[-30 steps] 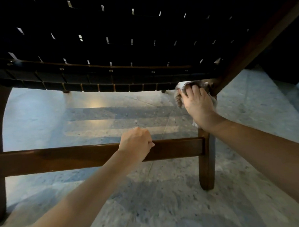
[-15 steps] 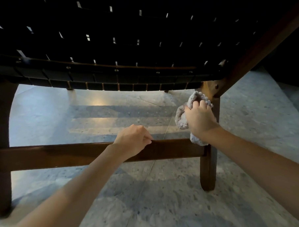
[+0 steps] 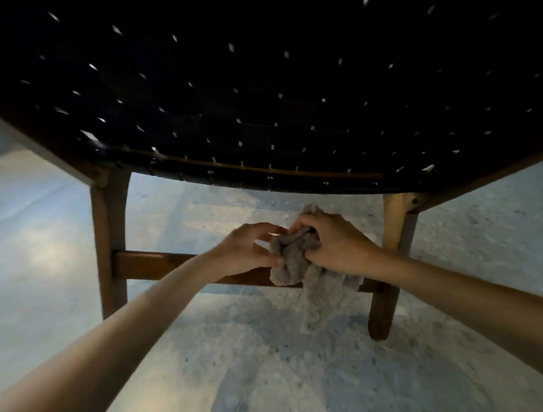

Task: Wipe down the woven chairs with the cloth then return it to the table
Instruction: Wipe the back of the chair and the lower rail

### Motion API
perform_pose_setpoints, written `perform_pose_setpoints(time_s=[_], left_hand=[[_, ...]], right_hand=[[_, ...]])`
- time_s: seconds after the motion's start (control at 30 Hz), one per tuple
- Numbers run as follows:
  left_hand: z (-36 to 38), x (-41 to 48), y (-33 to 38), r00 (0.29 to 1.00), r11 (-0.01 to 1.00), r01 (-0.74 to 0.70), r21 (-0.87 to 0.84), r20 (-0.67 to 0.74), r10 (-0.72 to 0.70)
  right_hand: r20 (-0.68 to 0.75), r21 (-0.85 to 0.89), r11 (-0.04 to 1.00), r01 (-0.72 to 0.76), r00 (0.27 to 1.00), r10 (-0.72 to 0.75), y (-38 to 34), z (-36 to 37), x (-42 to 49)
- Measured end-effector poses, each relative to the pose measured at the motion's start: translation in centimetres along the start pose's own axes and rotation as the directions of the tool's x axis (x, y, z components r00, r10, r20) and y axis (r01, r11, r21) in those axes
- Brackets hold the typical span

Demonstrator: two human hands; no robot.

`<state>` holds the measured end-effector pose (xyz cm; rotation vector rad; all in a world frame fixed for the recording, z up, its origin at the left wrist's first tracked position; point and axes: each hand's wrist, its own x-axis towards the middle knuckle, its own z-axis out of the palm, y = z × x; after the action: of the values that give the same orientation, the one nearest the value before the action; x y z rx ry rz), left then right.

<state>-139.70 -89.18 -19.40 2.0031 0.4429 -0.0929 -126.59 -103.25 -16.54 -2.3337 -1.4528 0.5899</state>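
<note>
Bunching up between the two hands, the grey cloth [image 3: 293, 264] sits in mid-air below the front edge of the woven chair [image 3: 258, 81]. Its upper part is crumpled into a wad, and a loose tail hangs down from it across the wooden rail [image 3: 154, 264] toward the floor [image 3: 271, 377]. The right hand [image 3: 337, 245] has its fingers curled over the top and right side of the wad, gripping it. The left hand [image 3: 244, 253] is close beside it on the cloth's left edge, thumb and curled fingers pinching the fabric, so the hands nearly touch with the cloth between them. Both forearms reach in from the bottom corners. The rail behind the hands joins two wooden legs, the left leg [image 3: 108, 244] and the right leg [image 3: 390, 247], which stand on the pale speckled floor. Overhead, the dark woven seat fills the top of the view.
</note>
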Motion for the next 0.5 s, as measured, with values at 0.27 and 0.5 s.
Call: perform_pose_setpoints(time_s=[0.27, 0.5], left_hand=[[-6.1, -12.7, 6.7, 0.922, 0.921, 0.260, -0.292, -0.209, -0.326], [-11.0, -25.9, 15.9, 0.755, 0.791, 0.300, -0.534, -0.375, -0.539]], right_hand=[[0.208, 0.199, 0.980, 0.005, 0.977, -0.047, -13.2, -4.7, -3.1], [0.338, 0.283, 0.959, -0.035, 0.939, -0.065, -26.2, -11.7, -7.7]])
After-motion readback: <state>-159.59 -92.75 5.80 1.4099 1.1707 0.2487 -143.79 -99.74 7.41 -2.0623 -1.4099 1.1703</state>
